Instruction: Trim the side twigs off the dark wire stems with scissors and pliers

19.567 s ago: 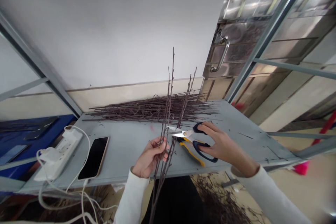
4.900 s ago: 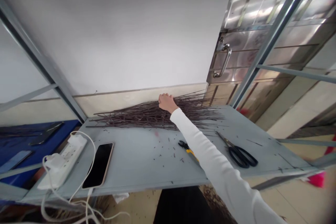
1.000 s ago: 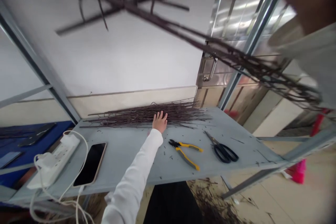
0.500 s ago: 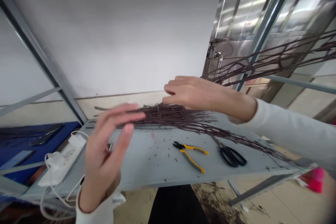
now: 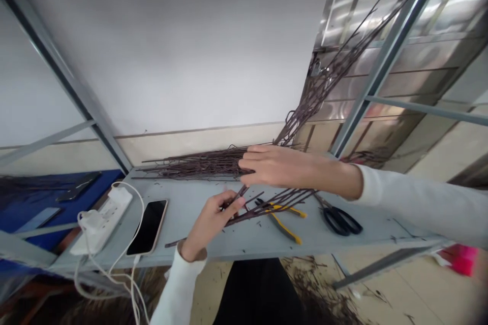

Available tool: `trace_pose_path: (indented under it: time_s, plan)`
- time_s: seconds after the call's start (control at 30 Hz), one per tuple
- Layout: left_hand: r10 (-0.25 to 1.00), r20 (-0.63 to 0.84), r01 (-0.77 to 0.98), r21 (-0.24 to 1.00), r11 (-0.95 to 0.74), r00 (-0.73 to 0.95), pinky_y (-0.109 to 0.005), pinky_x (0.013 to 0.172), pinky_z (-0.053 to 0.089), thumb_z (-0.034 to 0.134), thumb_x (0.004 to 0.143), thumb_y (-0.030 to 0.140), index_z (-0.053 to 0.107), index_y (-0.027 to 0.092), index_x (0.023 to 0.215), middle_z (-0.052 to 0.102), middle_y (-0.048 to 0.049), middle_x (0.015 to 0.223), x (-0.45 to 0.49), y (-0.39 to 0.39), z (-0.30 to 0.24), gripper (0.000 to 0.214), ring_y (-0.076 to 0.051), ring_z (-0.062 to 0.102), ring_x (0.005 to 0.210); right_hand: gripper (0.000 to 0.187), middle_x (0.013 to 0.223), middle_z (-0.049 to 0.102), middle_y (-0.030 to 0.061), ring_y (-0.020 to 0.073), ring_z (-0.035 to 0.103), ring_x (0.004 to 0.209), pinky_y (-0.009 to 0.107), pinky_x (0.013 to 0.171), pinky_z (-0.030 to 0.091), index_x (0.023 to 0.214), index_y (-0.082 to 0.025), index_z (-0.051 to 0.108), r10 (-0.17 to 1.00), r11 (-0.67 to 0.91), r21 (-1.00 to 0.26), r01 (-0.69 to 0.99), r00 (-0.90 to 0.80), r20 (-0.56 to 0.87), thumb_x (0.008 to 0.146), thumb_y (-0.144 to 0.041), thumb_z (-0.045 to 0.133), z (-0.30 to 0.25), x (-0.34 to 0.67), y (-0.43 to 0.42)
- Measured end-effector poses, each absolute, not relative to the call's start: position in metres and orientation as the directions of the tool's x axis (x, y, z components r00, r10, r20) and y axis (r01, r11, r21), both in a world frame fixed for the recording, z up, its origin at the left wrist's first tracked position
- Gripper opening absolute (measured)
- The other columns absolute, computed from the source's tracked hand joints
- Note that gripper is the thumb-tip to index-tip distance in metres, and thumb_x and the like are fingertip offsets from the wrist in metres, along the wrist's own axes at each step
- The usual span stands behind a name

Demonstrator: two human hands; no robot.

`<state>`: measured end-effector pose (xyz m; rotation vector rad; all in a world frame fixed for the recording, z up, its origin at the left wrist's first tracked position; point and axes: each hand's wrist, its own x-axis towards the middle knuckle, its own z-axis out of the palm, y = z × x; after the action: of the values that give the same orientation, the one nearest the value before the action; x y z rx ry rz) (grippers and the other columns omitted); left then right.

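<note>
Thin dark brown twigs (image 5: 310,101) rise from my right hand (image 5: 269,165) toward the upper right, and its fingers are closed around their lower end. My left hand (image 5: 211,221) is closer to the table's front edge. It is pinched on dark twigs (image 5: 274,205) that stretch right beneath my right hand, while one stem pokes out behind the wrist. Behind both hands, a heap of similar twigs (image 5: 190,166) lies along the back of the table. Yellow-handled cutting pliers (image 5: 284,228) lie partly under the held twigs. Black-handled scissors (image 5: 337,221) rest to their right.
At the left of the grey table (image 5: 183,198) are a phone (image 5: 150,226) on a charging cable and a white power strip (image 5: 102,221). Metal frame posts (image 5: 392,51) stand at both sides. Twig scraps (image 5: 320,284) litter the floor below.
My left hand has moved right and down from open and now grips twigs. The twigs by my right hand have swung up more steeply. Some twigs have come forward over the pliers.
</note>
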<state>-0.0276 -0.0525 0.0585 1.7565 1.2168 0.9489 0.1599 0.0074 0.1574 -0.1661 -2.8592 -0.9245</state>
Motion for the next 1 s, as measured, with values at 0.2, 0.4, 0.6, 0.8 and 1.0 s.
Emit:
trace_pose_path:
  time_s: [0.2,0.4,0.6,0.8,1.0]
  plan:
    - [0.997,0.059,0.167,0.984,-0.066,0.049,-0.022,0.049,0.032,0.059,0.076,0.049,0.055,0.018,0.067,0.052,0.0029,0.054,-0.012,-0.065,0.031,0.033,-0.011,0.044,0.051,0.032,0.118,0.057,0.0117,0.0264,0.051,0.11,0.046,0.09,0.039,0.118,-0.028,0.055,0.283,0.699,0.28,0.658,-0.614,0.737,0.088,-0.019,0.049,0.136,0.188,-0.031]
    - [0.996,-0.006,-0.072,0.997,0.0,-0.084,-0.021,0.046,0.03,0.054,0.077,0.056,0.056,0.017,0.073,0.056,0.0019,0.056,0.008,-0.077,0.006,0.039,-0.01,0.043,0.047,0.019,0.099,0.058,0.004,0.0269,0.056,0.093,0.045,0.074,0.046,0.1,-0.039,0.056,0.304,0.605,-0.701,0.378,0.704,0.642,0.082,-0.033,0.053,0.04,0.157,-0.075]
    - [0.991,0.06,-0.152,0.985,-0.078,-0.123,-0.021,0.048,0.031,0.057,0.079,0.052,0.049,0.019,0.063,0.05,0.0043,0.05,0.024,-0.081,-0.011,0.038,-0.009,0.041,0.047,0.027,0.103,0.053,0.0074,0.0205,0.057,0.09,0.035,0.076,0.053,0.098,-0.027,0.043,0.766,0.07,-0.994,-0.089,0.643,-0.004,0.084,-0.05,0.046,-0.024,0.109,-0.085]
    - [0.971,0.088,-0.302,0.941,-0.154,-0.224,-0.021,0.051,0.035,0.055,0.081,0.05,0.045,0.019,0.062,0.043,0.0059,0.054,0.044,-0.088,-0.024,0.038,-0.009,0.04,0.051,0.036,0.062,0.051,-0.0025,0.0134,0.05,0.054,0.025,0.051,0.045,0.073,-0.021,0.048,0.886,0.068,-0.981,-0.18,0.463,-0.024,0.083,-0.056,0.043,-0.028,0.093,-0.086]
    - [0.955,0.136,-0.227,0.953,-0.199,-0.265,-0.021,0.06,0.041,0.056,0.079,0.052,0.053,0.02,0.076,0.051,0.0036,0.065,0.046,-0.087,-0.026,0.032,-0.011,0.047,0.06,0.049,0.052,0.049,-0.0023,0.0131,0.045,0.048,0.025,0.048,0.035,0.066,-0.021,0.045,0.828,0.163,-0.975,0.151,0.516,0.219,0.084,-0.064,0.032,-0.035,0.1,-0.068]
